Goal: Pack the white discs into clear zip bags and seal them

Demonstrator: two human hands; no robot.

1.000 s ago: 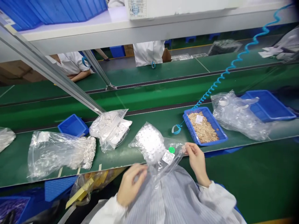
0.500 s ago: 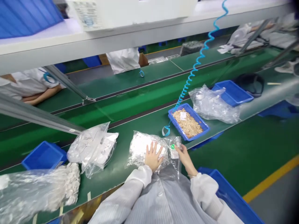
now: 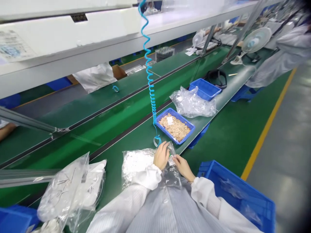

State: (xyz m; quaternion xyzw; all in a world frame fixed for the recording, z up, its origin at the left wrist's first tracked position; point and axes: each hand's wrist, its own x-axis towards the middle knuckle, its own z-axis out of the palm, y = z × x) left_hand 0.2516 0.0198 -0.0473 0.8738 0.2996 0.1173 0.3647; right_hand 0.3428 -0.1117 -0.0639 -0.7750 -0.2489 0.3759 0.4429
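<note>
A clear plastic bag (image 3: 134,165) filled with small white pieces lies flat on the green work surface in front of me. My left hand (image 3: 161,156) bends over the bag's loose right end, fingers curled onto the film. Opposite it, my right hand (image 3: 184,167) pinches the same end close to a white label (image 3: 171,160). A bit of green shows by the label, mostly behind my left fingers. Just beyond the hands stands a blue tray (image 3: 193,129) of flat tan pieces with a paper slip on top.
A coiled blue cord (image 3: 152,94) hangs down to a wrist strap (image 3: 157,141) near my left hand. Further right lie crumpled clear bags (image 3: 191,103) and a blue tray (image 3: 205,89). A filled bag (image 3: 70,191) rests at left; a blue crate (image 3: 264,197) stands lower right.
My left hand has gone from lying spread on the bag to curling at its right end. My right hand remains at that end. The view has turned right.
</note>
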